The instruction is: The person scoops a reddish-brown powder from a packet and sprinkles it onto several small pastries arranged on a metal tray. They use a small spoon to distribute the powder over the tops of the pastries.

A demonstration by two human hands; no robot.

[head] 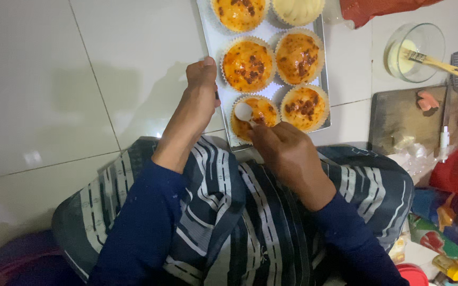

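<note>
Right hand pinches small white spoon over nearest left cup on tray; left hand grips tray's left edge; glass bowl with brush far right; cutting board right; nothing blocks tray.

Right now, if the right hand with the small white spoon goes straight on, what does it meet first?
Probably the nearest cup, under the spoon in the right hand; beyond it another sauced cup on the tray.

Bare floor left of tray; clutter crowds its right.
</note>
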